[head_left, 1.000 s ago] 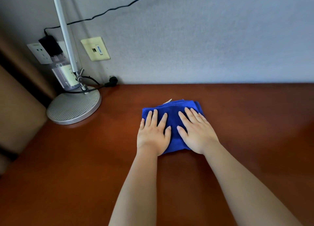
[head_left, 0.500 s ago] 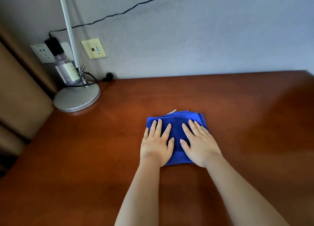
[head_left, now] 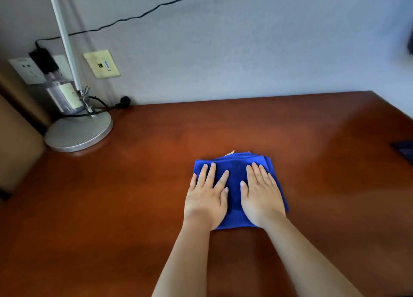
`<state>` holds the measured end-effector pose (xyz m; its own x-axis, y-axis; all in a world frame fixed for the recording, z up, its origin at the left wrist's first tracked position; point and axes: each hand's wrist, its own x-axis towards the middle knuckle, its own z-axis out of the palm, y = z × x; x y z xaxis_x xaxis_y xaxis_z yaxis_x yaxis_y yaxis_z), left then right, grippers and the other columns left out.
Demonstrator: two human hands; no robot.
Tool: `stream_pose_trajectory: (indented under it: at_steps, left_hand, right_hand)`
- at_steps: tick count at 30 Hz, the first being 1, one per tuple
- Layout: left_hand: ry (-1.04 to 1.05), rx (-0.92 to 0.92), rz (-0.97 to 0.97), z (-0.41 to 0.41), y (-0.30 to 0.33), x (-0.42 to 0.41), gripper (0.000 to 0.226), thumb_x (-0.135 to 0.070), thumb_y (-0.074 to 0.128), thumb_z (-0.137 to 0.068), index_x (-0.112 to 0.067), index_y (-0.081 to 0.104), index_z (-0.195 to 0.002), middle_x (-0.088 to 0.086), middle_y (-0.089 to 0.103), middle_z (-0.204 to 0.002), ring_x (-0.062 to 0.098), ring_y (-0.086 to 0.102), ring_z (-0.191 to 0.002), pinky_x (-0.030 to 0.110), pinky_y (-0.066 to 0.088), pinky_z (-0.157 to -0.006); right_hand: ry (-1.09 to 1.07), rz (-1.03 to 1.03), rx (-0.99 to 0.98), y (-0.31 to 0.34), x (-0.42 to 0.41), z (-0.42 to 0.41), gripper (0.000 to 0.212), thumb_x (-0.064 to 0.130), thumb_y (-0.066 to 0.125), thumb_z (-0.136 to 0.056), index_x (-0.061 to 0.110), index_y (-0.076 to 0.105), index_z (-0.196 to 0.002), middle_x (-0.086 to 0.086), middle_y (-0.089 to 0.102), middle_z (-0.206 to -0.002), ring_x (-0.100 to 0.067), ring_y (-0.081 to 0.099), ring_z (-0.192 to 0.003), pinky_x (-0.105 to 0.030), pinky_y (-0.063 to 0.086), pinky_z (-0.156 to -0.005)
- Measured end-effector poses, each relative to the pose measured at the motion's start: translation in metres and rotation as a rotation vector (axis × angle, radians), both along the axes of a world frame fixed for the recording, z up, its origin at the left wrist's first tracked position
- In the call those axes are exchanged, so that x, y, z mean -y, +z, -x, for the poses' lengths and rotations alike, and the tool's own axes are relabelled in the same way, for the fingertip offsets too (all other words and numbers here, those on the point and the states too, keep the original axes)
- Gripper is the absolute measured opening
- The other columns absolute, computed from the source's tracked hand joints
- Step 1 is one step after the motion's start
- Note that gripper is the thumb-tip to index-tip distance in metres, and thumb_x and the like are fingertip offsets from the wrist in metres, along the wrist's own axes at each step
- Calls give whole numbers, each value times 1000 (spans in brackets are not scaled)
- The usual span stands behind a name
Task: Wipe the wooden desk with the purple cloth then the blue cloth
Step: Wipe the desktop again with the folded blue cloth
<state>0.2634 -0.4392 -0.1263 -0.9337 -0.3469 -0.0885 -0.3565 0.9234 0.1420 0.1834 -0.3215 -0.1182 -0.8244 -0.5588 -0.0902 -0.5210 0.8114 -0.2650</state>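
A folded blue cloth (head_left: 234, 180) lies flat on the reddish wooden desk (head_left: 111, 207), near the middle. My left hand (head_left: 206, 196) presses on its left half with straight, spread fingers. My right hand (head_left: 261, 194) presses on its right half, palm down, fingers straight. A small white tag sticks out at the cloth's far edge. A dark purplish thing (head_left: 403, 150) shows at the desk's right edge, cut off by the frame; I cannot tell whether it is the purple cloth.
A silver desk lamp with a round base (head_left: 79, 132) stands at the back left, a clear jar (head_left: 62, 95) behind it. Wall sockets (head_left: 101, 63) and a black cable (head_left: 138, 16) run along the grey wall. A brown panel stands at the far left.
Both hands have slid the blue cloth back toward me, away from the wall, and a little to the right. The view has lifted, showing more of the desk's right end.
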Motion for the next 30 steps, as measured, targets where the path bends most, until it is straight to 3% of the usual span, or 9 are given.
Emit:
stream_pose_trajectory:
  at_steps: [3,5,7,9,19,30]
  left_hand:
    - [-8,-17,-13,27,-1,9,88,-51,-26,-69,-36,-5,-152,-2,-15,-161,17,-19,-147,36,-13,-116]
    - [-2,-43,-19,47,-1,18,80,-52,-22,-76,-36,-5,-152,-2,-14,-161,18,-19,-147,36,-12,-116]
    - [12,-42,-14,71,0,29,58,-48,-5,-96,-35,-5,-153,-2,-14,-161,18,-18,-147,37,-11,-117]
    - [26,-40,-21,95,1,41,52,-42,9,-103,-34,-4,-153,-1,-13,-162,18,-18,-147,38,-10,-118]
    - [87,-58,-22,192,3,101,52,-40,14,-104,-33,2,-154,0,-10,-162,18,-15,-148,38,-8,-120]
    - [127,-60,-17,251,4,146,52,-40,17,-104,-33,3,-154,1,-7,-163,17,-12,-148,38,-6,-120]
  right_hand:
    - [-13,-16,-64,-5,7,23,58,38,13,-103,13,-2,-154,0,-5,-162,-13,-8,-148,-28,-6,-118]
    - [-2,-8,-69,-3,18,47,58,38,15,-103,14,-1,-154,1,-5,-162,-12,-8,-148,-28,-6,-117]
    - [15,-11,-80,-2,28,71,58,38,16,-103,14,-1,-154,1,-4,-162,-12,-7,-148,-27,-6,-117]
    - [24,-8,-89,-2,41,97,58,38,17,-103,14,0,-154,1,-3,-162,-12,-6,-148,-27,-5,-117]
    - [102,-2,-83,-2,107,206,59,39,19,-103,14,3,-154,0,0,-162,-12,-4,-148,-28,-3,-118]
    - [150,20,-94,-2,153,270,60,43,20,-102,15,8,-154,-1,3,-162,-12,-2,-148,-28,-3,-119]
